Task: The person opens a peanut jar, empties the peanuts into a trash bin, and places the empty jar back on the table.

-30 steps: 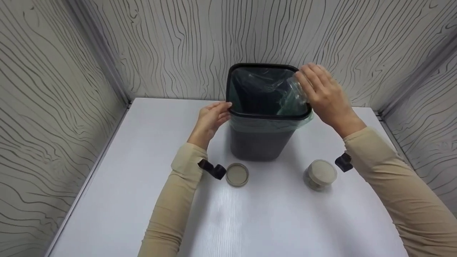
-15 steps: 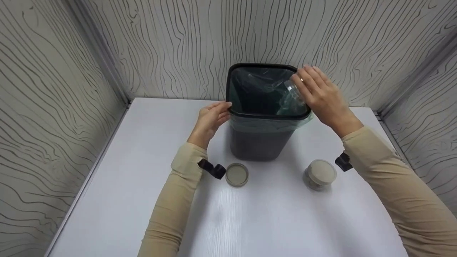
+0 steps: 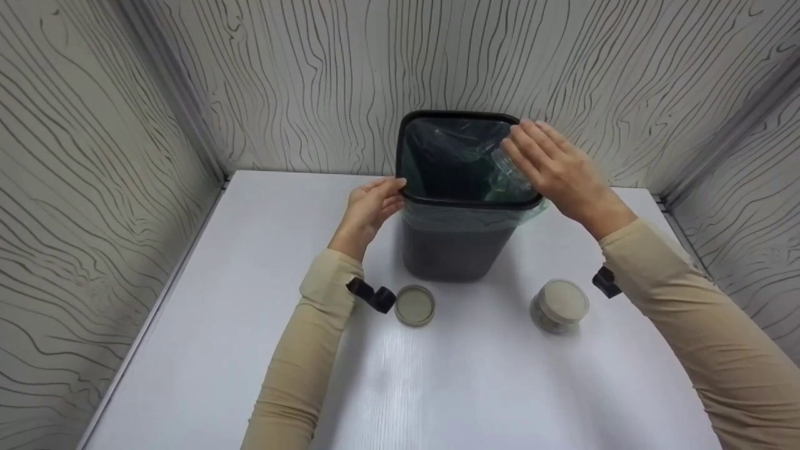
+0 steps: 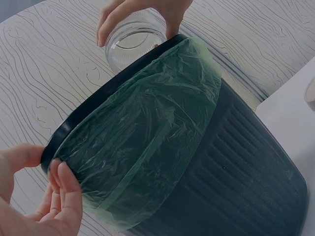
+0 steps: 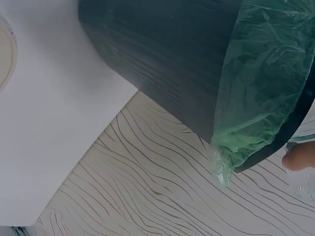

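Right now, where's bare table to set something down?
Two patches on the white table: from its left edge to the left sleeve, and from there to the right sleeve, in front of the lid and capped jar. Crowded around the bin: left hand on its rim, right hand holding a clear jar at the mouth.

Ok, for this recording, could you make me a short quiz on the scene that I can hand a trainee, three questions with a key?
1. True or false: the left hand holds the bin by its rim.
2. What does the right hand hold at the bin's mouth? (a) a spoon (b) a clear jar (c) a cloth
3. Which is nearer the right sleeve in the head view: the loose lid or the lidded jar?

Key: 1 true; 2 b; 3 the lidded jar.
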